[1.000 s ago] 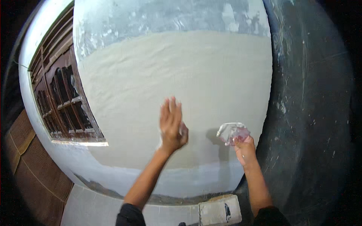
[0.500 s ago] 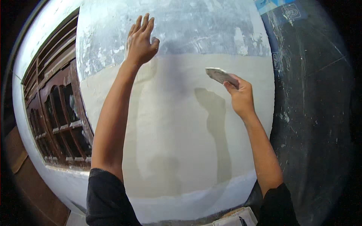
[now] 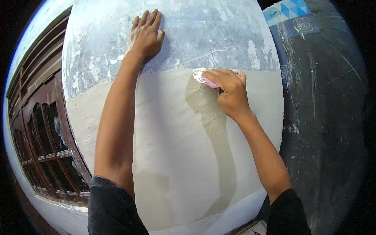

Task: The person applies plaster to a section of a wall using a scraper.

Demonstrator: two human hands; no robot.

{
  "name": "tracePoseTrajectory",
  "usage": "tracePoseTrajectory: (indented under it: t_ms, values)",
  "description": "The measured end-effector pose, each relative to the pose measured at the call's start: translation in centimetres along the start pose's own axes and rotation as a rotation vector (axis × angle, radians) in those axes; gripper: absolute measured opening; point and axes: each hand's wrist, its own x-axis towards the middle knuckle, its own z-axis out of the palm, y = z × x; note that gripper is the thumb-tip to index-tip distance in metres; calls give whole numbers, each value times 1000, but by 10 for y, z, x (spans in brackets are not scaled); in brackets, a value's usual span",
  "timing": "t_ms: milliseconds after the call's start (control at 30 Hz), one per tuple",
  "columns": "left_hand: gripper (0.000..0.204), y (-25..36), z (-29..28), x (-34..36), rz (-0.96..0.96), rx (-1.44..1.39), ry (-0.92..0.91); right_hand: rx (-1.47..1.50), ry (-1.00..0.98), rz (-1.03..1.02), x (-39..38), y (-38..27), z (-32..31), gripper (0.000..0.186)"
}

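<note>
A dark wooden window [image 3: 39,145] with carved bars stands at the far left, just beside the wall [image 3: 164,164] the person faces. The wall's upper band is bare, patchy grey and white; below it runs a wide field of smooth beige plaster.

The left hand [image 3: 145,36] lies flat on the wall, up in the grey band, fingers spread and pressed to the surface, grasping nothing. Its forearm rises from a dark sleeve near the lower edge of the wall.

To the right of it, at the line where the plaster meets the grey band, the right hand [image 3: 230,92] is clenched around a small scraper [image 3: 204,77], its pale blade smeared with paste and laid against the wall. The fingers cover most of the tool, so only the blade's left end shows. Below the scraper a darker, wetter streak [image 3: 213,129] of fresh plaster runs down the wall.

Right of the wall hangs a dark sheet [image 3: 325,117], scuffed and spattered with white. At its top, level with the wall's grey band, sits a blue patterned panel [image 3: 288,9].
</note>
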Motion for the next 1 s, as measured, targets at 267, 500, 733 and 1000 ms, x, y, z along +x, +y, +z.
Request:
tracePoseTrajectory:
  t_ms: [267,500,733,1000]
  values:
    - [61,3,-17,2,-26,-215,-98,-201,-30,-29,-62,-18,17,52]
    - [60,7,-13,1,-12,-200,-40,-133,83,-54,-24,-9,19,57]
    - [62,0,-14,-3,-12,-172,-83,-109,42,16,-79,-7,41,47]
    - [65,13,-3,-1,-61,-147,-79,-117,118,-78,-18,-5,29,43]
